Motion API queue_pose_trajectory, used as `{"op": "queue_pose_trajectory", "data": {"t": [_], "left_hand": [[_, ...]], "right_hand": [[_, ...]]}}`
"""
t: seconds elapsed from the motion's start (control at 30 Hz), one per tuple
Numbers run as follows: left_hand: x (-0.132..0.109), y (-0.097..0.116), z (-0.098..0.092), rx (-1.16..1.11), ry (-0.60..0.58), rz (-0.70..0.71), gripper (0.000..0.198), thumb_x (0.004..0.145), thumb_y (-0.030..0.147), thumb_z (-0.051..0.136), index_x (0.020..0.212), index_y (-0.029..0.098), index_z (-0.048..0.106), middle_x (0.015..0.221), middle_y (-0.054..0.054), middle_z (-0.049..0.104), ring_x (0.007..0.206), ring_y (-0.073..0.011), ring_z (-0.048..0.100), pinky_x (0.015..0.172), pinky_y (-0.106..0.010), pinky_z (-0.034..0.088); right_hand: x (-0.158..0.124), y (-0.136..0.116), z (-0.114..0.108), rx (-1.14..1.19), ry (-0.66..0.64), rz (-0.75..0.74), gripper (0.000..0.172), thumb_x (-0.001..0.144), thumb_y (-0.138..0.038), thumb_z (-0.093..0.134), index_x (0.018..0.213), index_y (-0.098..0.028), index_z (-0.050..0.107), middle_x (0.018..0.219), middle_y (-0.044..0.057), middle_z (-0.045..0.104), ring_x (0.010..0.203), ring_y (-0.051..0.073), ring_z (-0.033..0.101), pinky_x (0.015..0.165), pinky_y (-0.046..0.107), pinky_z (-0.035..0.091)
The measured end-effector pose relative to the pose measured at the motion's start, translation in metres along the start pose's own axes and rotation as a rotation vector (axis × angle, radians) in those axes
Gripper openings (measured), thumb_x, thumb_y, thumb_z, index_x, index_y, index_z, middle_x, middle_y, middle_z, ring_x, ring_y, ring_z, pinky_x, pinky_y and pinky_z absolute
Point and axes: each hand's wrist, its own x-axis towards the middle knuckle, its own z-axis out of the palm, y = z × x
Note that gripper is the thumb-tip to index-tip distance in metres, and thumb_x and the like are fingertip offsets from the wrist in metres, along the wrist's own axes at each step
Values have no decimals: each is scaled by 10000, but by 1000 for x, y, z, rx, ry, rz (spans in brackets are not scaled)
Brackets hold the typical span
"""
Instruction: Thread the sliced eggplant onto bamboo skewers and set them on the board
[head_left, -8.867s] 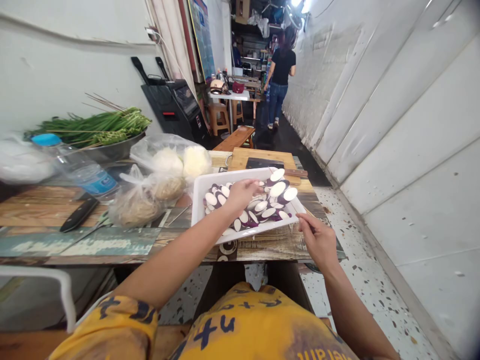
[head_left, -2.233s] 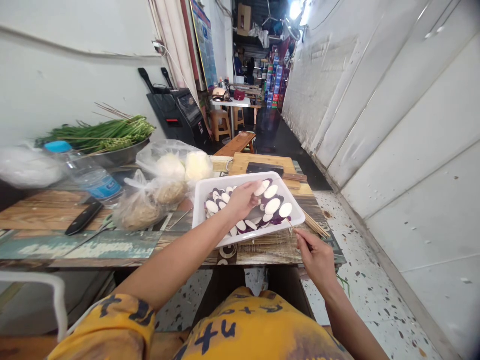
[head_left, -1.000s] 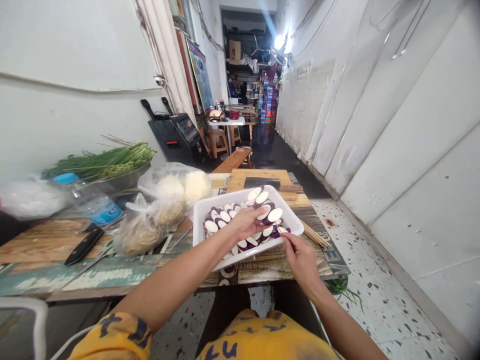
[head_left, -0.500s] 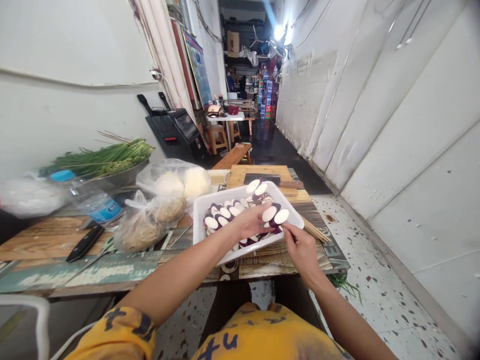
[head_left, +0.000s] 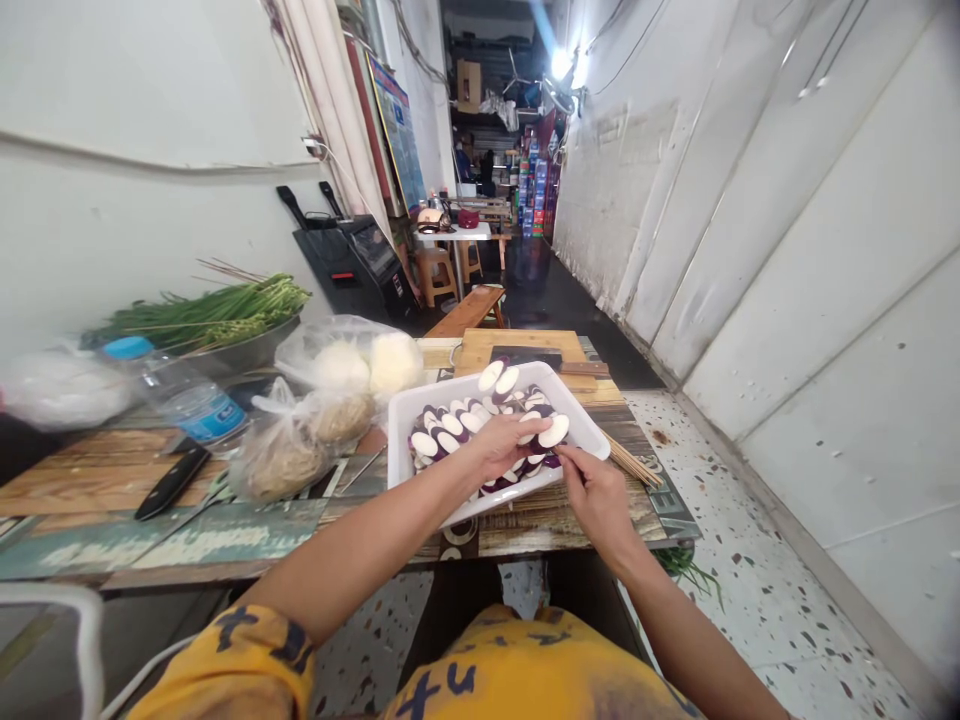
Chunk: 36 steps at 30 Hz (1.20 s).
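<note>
A white plastic tray [head_left: 400,430] in front of me holds many oval eggplant slices [head_left: 448,440] with purple skin and white flesh. Over its right half, my left hand [head_left: 501,445] grips an eggplant slice [head_left: 553,431] between thumb and fingers. My right hand [head_left: 596,490] is closed in a pinch at the tray's right rim, just below that slice. It appears to hold the end of a thin skewer, mostly hidden by the slices and fingers. Two more slices [head_left: 499,377] stand out beyond my left fingers, apparently in line with the held one.
Beyond the tray, a cleaver [head_left: 525,356] lies on a cutting board [head_left: 480,345]. Bamboo skewers [head_left: 634,462] stick out at its right. Leftward are plastic bags of food [head_left: 281,460], a water bottle [head_left: 195,405], a black-handled knife [head_left: 172,484] and a bowl of greens [head_left: 217,325].
Both hands have shifted slightly left, bringing the held eggplant slices with them. The far pair of slices has also moved left, and the tray stays in place.
</note>
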Motion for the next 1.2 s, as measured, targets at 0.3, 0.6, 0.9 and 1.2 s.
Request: {"op": "queue_pose_trajectory", "data": {"t": [0.3, 0.6, 0.9, 1.2], "left_hand": [[-4, 11, -3, -45, -51, -152, 265, 628, 315, 731, 820, 155, 644, 822, -50, 650, 713, -146, 595, 719, -346, 485], [-3, -3, 0, -28, -96, -128, 178, 597, 157, 757, 674, 95, 608, 640, -38, 592, 577, -87, 563, 552, -199, 462], [1, 0, -1, -168, 27, -55, 153, 631, 126, 727, 725, 90, 612, 689, -51, 624, 560, -70, 544, 521, -186, 451], [7, 17, -6, -303, 168, 176, 253, 710, 314, 670, 900, 155, 622, 878, -63, 662, 756, -138, 619, 627, -234, 492]], "right_hand": [[-3, 2, -4, -32, -39, 45, 245, 833, -216, 460, 941, -175, 675, 874, 69, 706, 771, 188, 660, 713, 280, 511], [6, -1, 0, 7, -32, 114, 245, 837, -213, 448, 953, -184, 661, 884, 50, 701, 773, 175, 649, 713, 259, 493], [5, -4, 0, 20, -24, 99, 242, 839, -217, 447, 939, -172, 662, 884, 57, 701, 778, 175, 649, 727, 271, 496], [-4, 5, -6, 15, -10, 103, 242, 837, -237, 455, 933, -187, 671, 889, 58, 705, 784, 183, 659, 738, 288, 515]]}}
